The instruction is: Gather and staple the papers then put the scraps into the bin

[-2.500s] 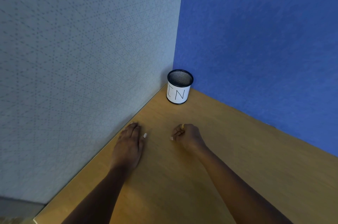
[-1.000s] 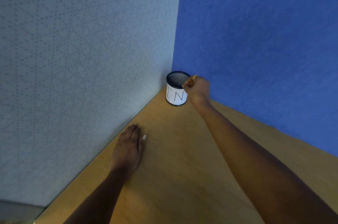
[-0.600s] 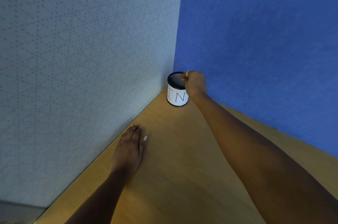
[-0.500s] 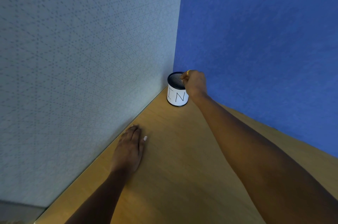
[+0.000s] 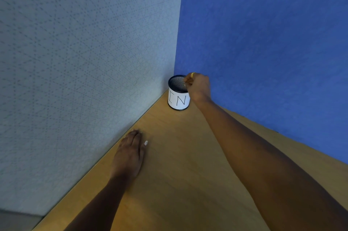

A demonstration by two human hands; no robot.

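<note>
A small black mesh bin (image 5: 178,99) with a white label reading "IN" stands in the far corner of the wooden desk (image 5: 180,178). My right hand (image 5: 198,86) hovers over the bin's right rim, fingers curled together above the opening and a yellow ring on one finger. Nothing shows between its fingertips, and I cannot see whether they pinch a scrap. My left hand (image 5: 130,153) lies flat, palm down, on the desk beside the grey wall, holding nothing. No papers or stapler are in view.
A grey patterned partition (image 5: 84,61) bounds the desk on the left and a blue partition (image 5: 263,42) bounds it at the back right. They meet right behind the bin. The desk's left end shows at the bottom left.
My right hand left the desk near my left hand, reached forward to the bin and now hangs over its rim. In the last half second it barely moved. The left hand stayed put.
</note>
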